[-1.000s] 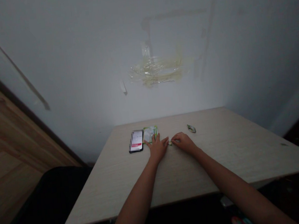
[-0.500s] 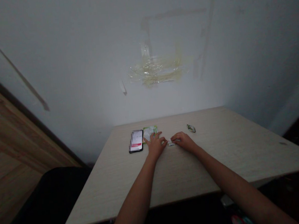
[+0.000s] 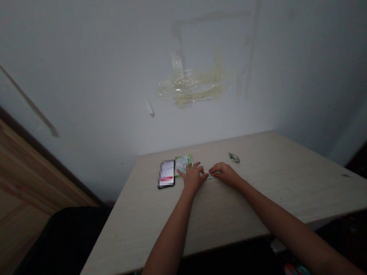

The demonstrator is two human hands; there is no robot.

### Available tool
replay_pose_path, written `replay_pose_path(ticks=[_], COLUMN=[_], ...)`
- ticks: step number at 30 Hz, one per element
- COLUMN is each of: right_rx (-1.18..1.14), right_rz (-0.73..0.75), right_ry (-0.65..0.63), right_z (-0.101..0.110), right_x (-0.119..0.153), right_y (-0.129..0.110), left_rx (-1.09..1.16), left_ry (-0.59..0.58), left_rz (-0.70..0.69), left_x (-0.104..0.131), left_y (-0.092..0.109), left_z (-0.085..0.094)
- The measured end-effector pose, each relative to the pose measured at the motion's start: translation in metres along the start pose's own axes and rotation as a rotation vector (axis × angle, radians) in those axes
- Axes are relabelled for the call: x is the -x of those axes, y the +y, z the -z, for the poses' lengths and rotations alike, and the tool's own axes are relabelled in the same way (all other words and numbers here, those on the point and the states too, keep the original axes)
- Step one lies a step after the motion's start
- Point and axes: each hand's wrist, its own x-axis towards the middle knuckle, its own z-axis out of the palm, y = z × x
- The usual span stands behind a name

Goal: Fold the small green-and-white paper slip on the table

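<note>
My left hand (image 3: 193, 178) rests on the table, with thumb and forefinger pinched at the left end of a small white piece (image 3: 209, 175). Its other fingers are spread toward a green-and-white packet (image 3: 182, 165) that lies flat. From the right, my right hand (image 3: 225, 173) pinches the other end of the white piece with its fingertips. The piece looks like paper or wrapping, mostly covered by the fingers, and its kind is too small to tell. Left of the packet lies a phone (image 3: 166, 174) with a lit screen.
A crumpled green-and-white wrapper (image 3: 234, 157) sits behind my right hand on the pale wooden table (image 3: 269, 190). The table backs onto a white wall (image 3: 113, 75) with old clear tape (image 3: 195, 86). A dark shape (image 3: 49, 247) stands beyond the left edge.
My left hand has shifted slightly right, closer to my right hand, and less of the white piece shows between them. The packet and phone have stayed in place.
</note>
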Motion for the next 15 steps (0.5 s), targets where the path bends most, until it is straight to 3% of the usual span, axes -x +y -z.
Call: replay_pose_path(ticks=[15], right_rx=[-0.02], right_rz=[-0.032], right_ry=[-0.027], right_z=[0.0009], right_x=[-0.0018], right_y=[0.0001], left_rx=[-0.04], left_ry=[-0.06], left_rz=[-0.063], left_x=[-0.0021], left_y=[-0.0035], left_z=[0.0063])
